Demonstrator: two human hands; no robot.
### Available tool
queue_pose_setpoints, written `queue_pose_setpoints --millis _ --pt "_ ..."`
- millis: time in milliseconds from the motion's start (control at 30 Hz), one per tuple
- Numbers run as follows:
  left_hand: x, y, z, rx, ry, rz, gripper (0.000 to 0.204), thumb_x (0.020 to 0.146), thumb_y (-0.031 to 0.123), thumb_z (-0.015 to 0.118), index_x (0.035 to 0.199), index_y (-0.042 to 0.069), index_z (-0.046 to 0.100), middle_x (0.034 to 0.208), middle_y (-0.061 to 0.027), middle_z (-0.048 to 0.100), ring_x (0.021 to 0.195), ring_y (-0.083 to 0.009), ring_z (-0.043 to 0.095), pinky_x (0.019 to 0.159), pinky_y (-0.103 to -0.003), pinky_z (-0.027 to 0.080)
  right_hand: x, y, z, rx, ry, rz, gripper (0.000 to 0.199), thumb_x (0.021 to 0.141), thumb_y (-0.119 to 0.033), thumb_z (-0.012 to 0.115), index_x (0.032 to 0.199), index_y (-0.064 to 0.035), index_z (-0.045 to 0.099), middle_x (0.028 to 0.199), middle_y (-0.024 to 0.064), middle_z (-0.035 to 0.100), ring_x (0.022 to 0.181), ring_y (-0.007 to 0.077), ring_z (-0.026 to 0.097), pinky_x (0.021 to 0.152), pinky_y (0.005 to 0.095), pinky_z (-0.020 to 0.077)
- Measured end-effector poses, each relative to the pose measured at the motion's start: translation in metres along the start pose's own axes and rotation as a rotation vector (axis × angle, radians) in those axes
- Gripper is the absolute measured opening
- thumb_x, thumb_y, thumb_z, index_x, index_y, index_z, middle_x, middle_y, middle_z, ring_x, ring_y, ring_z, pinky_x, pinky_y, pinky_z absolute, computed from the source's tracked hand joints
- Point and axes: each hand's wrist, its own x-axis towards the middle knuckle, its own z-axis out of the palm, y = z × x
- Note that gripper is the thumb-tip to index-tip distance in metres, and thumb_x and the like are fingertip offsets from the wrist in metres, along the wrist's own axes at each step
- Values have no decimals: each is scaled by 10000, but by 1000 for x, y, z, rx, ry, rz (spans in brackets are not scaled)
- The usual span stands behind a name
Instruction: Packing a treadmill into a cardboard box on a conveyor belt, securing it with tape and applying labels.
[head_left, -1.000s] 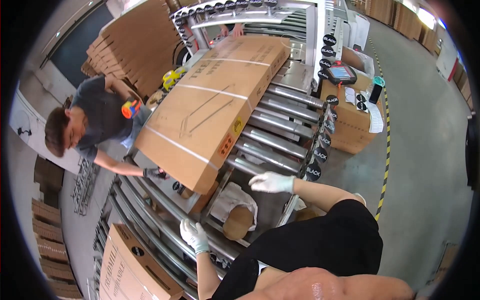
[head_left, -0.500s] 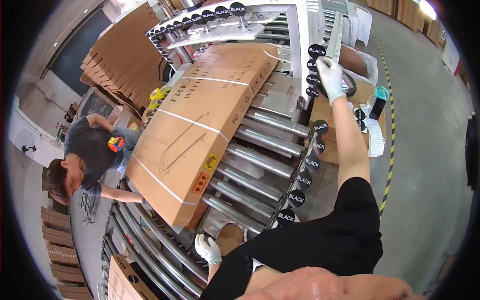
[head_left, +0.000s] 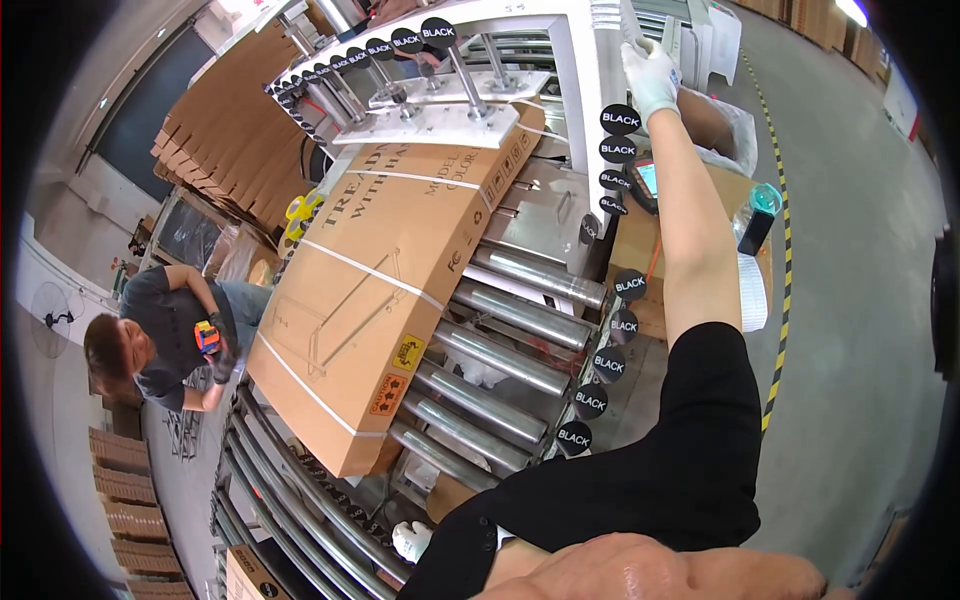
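Note:
A large brown carton (head_left: 345,270) bound with white straps lies aslant on the metal rollers (head_left: 490,395). Its far end is beneath the white plate (head_left: 430,125) of a press-like machine. In a white glove, my right hand (head_left: 652,80) reaches to the upper part of the machine's white post (head_left: 598,70). Its fingers are bent at the post's edge, and what they hold is hidden. My left hand (head_left: 411,540), also gloved in white, is low by the roller conveyor, partly behind my sleeve. Its visible fingers are loosely bent and slightly apart, with nothing seen in them.
At the left stands a co-worker (head_left: 180,335), holding an orange and blue tool (head_left: 208,338). Stacked flat cardboard (head_left: 225,110) rises behind. Right of the post are a small screen device (head_left: 645,180) and a tape roll (head_left: 766,198). Another carton (head_left: 245,575) lies at lower left.
The machine's white plate has come down over the carton's far end. My right hand has moved up the post, and my left hand has drawn lower. The co-worker's hand has left the carton.

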Motion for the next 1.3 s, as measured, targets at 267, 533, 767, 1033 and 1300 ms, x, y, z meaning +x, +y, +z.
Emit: queue_pose_setpoints --millis 267,533,767,1033,1300 --pt "4 14 -5 -12 -138 -80 204 761 165 612 890 10 583 879 -179 602 832 -356 574 763 -457 455 30 -13 15 -62 -55 70 542 756 -400 648 1173 -55 616 1136 167 641 1066 274 605 942 331 435" --pt "-13 31 -39 -39 -189 -141 291 801 238 577 938 -19 594 961 -231 602 888 -411 557 800 -490 441 30 36 69 -480 38 -430 345 806 -363 574 918 -56 685 830 204 660 778 348 639 701 445 509" --pt "-4 24 -40 -124 -101 -207 261 744 185 651 933 13 602 983 -176 626 942 -351 585 853 -430 462 -161 -29 11 197 -339 -150 406 894 -287 597 1058 83 609 1040 201 653 874 260 610 808 379 469" --pt "-46 -25 -39 -286 -7 -287 264 748 175 670 957 25 613 1023 -168 629 990 -333 587 894 -409 455 -543 -106 -50 603 -1284 410 116 894 -74 589 995 -19 598 900 47 618 879 136 575 850 289 466" --pt "-4 -91 -43 -813 -69 -681 311 844 221 604 1068 6 616 1062 -187 624 1045 -325 573 933 -385 431 -808 -202 -47 778 -1805 477 520 834 9 604 1326 -37 445 1163 74 553 950 123 533 874 261 452"
